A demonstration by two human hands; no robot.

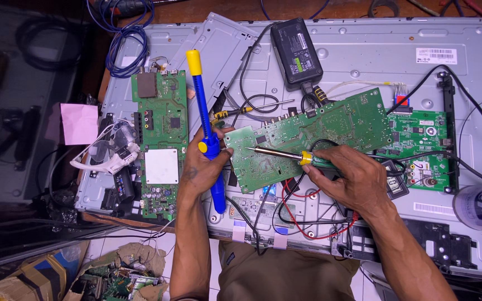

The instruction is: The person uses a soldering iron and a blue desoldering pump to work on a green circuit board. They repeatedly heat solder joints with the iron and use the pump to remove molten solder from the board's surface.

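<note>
The left hand point(202, 167) is wrapped closed around a blue desoldering pump point(206, 125) (yellow plunger at 12 o'clock) and steadies the near edge of the tilted green circuit board point(313, 139). The right hand point(352, 181), at 3 o'clock of the left, grips the soldering iron point(283, 155) fingers closed, tip on the board's left half. Risk: the iron may scorch the loose red and black wires point(302, 217) beneath; the unclamped board could shift. Beyond, at 12 o'clock, lies a black power adapter point(295, 53).

A black power adapter point(296, 53) lies near blue cables point(121, 53).
</note>
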